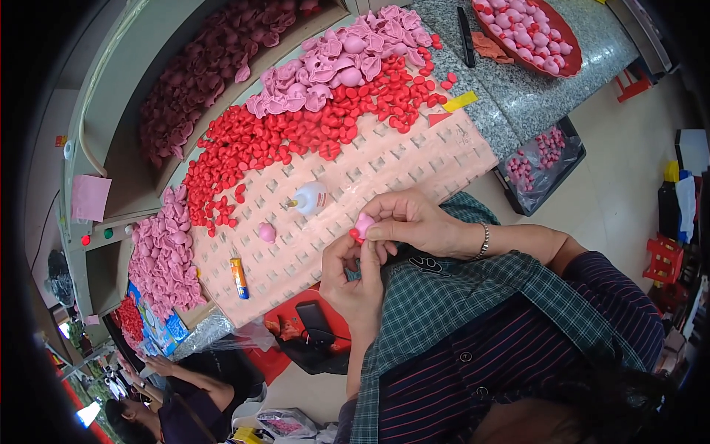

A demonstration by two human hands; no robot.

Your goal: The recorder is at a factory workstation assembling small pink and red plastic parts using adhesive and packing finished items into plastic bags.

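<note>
Close to my body, my left hand (349, 274) and my right hand (414, 223) meet on one small rounded pink piece (363, 224) with a bit of red at its lower side. My right thumb and finger pinch the pink part; my left fingertips press at the red part. Just beyond, a translucent squeeze bottle (309, 198) with a thin nozzle lies on the pink-covered worktop (355, 174). A similar rounded pink piece (266, 232) rests alone left of the bottle. Farther left is an orange and blue tube (239, 278).
Heaps of red pieces (310, 127) and pink shell-like pieces (347, 55) line the worktop's far side. Another pink heap (166, 251) lies left. A red bowl (566, 55) of pink pieces stands far right, above a black tray (543, 166). Another person (174, 396) works at lower left.
</note>
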